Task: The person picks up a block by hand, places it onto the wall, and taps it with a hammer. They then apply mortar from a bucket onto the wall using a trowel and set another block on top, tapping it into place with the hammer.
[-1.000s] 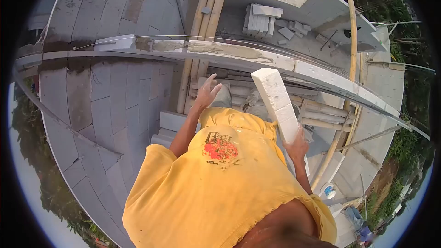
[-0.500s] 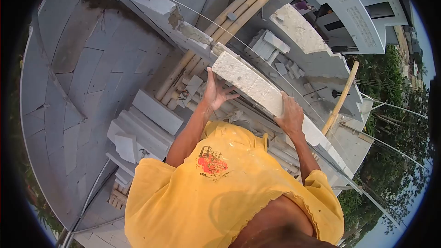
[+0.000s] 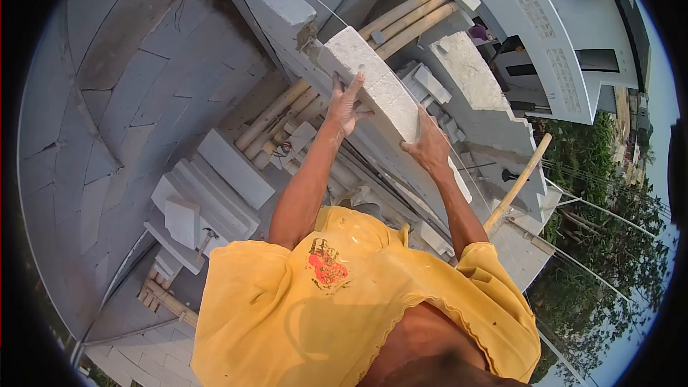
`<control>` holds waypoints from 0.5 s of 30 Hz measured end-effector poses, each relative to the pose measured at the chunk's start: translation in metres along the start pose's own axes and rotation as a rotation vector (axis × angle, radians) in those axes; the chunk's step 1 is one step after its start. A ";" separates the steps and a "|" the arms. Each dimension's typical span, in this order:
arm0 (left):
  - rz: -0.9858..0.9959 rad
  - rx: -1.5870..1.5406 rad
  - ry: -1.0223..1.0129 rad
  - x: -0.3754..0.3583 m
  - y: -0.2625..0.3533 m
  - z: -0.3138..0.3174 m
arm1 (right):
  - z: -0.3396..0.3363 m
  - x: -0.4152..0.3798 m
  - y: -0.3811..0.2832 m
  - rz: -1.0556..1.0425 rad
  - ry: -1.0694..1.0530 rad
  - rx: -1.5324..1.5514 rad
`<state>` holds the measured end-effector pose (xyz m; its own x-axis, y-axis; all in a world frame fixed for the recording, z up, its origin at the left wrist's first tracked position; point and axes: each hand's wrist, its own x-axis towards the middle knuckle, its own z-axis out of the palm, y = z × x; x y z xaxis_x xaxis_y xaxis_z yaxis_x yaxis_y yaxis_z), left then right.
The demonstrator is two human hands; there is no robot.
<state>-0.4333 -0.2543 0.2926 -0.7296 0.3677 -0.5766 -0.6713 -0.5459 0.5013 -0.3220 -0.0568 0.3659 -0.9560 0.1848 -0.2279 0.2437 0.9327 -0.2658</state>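
Observation:
A long pale concrete block [image 3: 380,89] lies along the top of the wall, in line with it, in the middle of the head view. My left hand [image 3: 347,105] presses against the block's near side, its thumb up at the top edge and the fingers lower on the face. Around the block's right end my right hand [image 3: 430,145] is wrapped, with some fingertips hidden on the far side. A taut string [image 3: 469,172] runs beside the wall. Further along, the wall has a taller block [image 3: 276,3] with a broken, mortar-stained end.
Bamboo poles [image 3: 412,25] cross beyond the wall, and another pole [image 3: 519,183] leans at the right. Stacked blocks [image 3: 204,193] stand at my left on the scaffold. A rough-topped wall [image 3: 469,75] and a person in purple [image 3: 480,31] are farther off.
The block has moved up and left along the wall towards the broken end, with both hands following. My left hand's thumb now rests at its top edge. The view has shifted slightly.

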 end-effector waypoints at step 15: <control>0.027 0.013 0.055 0.054 0.015 -0.036 | 0.017 0.063 -0.033 0.054 -0.171 -0.065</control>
<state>-0.4782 -0.2691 0.2457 -0.7393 0.3112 -0.5972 -0.6537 -0.5448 0.5253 -0.3878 -0.0806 0.3446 -0.8988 0.1846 -0.3976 0.2770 0.9421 -0.1888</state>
